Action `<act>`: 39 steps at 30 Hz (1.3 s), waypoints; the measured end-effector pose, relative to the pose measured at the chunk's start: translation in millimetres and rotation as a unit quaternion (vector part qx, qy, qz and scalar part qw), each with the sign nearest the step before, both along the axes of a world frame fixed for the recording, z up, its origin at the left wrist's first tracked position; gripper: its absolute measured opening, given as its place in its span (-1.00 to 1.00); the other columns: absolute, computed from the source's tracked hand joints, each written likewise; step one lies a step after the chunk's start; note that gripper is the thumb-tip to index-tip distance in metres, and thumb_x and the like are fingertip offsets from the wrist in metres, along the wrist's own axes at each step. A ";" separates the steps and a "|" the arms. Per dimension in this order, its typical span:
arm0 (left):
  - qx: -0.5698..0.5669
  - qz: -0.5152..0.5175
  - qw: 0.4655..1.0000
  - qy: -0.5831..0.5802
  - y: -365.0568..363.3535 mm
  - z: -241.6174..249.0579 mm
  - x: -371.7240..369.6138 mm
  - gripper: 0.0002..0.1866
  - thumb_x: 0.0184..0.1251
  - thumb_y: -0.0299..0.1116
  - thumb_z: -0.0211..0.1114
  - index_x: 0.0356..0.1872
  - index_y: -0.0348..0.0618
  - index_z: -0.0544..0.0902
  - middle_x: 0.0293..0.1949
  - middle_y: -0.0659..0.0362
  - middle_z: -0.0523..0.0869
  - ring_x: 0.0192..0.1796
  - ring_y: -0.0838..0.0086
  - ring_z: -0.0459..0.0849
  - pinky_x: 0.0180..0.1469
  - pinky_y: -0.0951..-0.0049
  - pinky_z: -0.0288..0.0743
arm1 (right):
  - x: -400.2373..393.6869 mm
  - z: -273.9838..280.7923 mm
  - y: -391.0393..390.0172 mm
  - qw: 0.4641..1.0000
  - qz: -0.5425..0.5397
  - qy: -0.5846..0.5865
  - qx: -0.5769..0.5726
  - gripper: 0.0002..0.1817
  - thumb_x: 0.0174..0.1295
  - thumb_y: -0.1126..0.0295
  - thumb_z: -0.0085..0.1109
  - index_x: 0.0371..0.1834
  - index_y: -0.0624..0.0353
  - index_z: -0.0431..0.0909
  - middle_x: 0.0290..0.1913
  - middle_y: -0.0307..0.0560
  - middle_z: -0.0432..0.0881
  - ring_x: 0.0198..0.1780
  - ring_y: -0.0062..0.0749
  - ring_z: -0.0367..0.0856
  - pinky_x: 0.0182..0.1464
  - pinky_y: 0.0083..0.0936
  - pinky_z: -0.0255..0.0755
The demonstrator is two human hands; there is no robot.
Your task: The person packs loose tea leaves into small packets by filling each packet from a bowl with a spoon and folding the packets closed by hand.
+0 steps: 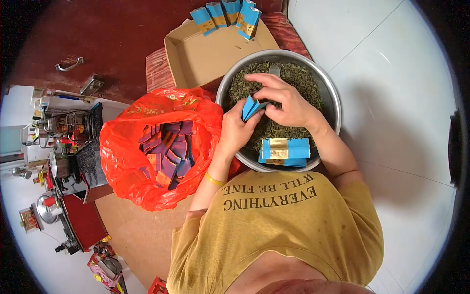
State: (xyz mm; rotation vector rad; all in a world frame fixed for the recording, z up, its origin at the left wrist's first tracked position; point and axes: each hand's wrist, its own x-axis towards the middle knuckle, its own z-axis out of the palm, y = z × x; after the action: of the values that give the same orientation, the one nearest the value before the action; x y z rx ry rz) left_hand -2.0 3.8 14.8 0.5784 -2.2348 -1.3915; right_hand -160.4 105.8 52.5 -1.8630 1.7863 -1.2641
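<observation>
Over a round metal basin (336, 105) of dried green leaves (302, 78), my left hand (236, 126) grips a small blue paper packet (249, 107) from the left. My right hand (288, 102) pinches the packet's edge between thumb and fingers, its index finger stretched out. The packet's top looks spread apart; its inside is hidden from me. Two blue packets with gold bands (286, 147) lie stacked on the leaves at the near side of the basin. Beyond my right hand, a scoop (274, 70) pokes out of the leaves.
A red plastic bag (129, 115) full of purple and orange packets (169, 152) stands left of the basin. Behind it, a shallow cardboard box (215, 59) holds several upright blue-and-gold packets (248, 22) along its far side. Pale floor tiles (382, 83) lie to the right.
</observation>
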 end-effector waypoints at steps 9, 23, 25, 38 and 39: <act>0.024 -0.013 0.999 0.045 0.5 -4.6 2.6 -0.74 0.46 -0.33 0.21 0.00 -0.31 0.58 -0.34 -0.03 0.75 -0.30 0.15 0.78 -0.27 0.28 0.61 | -5.3 5.8 3.3 0.995 0.034 -0.097 -0.005 -0.71 0.08 0.63 0.13 -0.09 0.32 0.60 0.19 0.06 0.60 0.19 -0.17 0.61 0.22 -0.32 0.47; -0.022 0.035 0.999 0.022 -4.5 -14.3 -0.6 -0.54 0.35 -0.32 0.34 0.19 -0.33 0.50 0.13 -0.10 0.63 0.15 0.17 0.63 0.17 0.30 0.49 | -148.5 23.4 -127.9 0.983 -0.181 -0.036 0.007 -0.76 0.24 0.39 0.27 -0.09 0.24 0.56 -0.24 -0.23 0.65 -0.28 -0.58 0.59 -0.20 -0.55 0.50; -0.085 0.020 0.996 0.026 -5.1 -9.0 -1.0 -0.57 0.34 -0.32 0.34 0.15 -0.32 0.55 0.13 -0.12 0.62 0.19 0.08 0.59 0.20 0.25 0.47 | -158.4 9.8 -157.1 0.971 -0.234 0.031 0.035 -0.74 0.22 0.33 0.25 -0.07 0.17 0.58 -0.20 -0.08 0.71 -0.24 -0.43 0.67 -0.14 -0.45 0.53; -0.047 0.013 0.999 0.025 -8.5 -6.7 -2.2 -0.67 0.36 -0.40 0.27 0.08 -0.32 0.59 0.10 -0.12 0.64 0.20 0.02 0.58 0.27 0.24 0.42 | -180.6 -45.2 -196.2 0.942 -0.306 0.134 -0.026 -0.64 0.25 0.38 0.06 0.12 -0.06 0.58 0.19 -0.13 0.57 0.22 -0.11 0.52 0.19 -0.28 0.44; -0.051 0.011 0.998 0.025 -8.3 -8.1 -2.0 -0.68 0.36 -0.40 0.26 0.08 -0.32 0.59 0.10 -0.12 0.64 0.20 0.02 0.58 0.27 0.24 0.42 | -176.0 -48.6 -184.2 0.948 -0.270 0.150 -0.076 -0.64 0.25 0.40 0.06 0.13 -0.04 0.57 0.17 -0.14 0.58 0.20 -0.10 0.53 0.19 -0.28 0.44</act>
State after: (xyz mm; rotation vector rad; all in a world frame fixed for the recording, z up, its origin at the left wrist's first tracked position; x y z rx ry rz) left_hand -4.0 -4.4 6.7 0.5263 -2.2368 -1.2591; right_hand -336.4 -78.4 3.8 -1.7829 2.5575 -1.3738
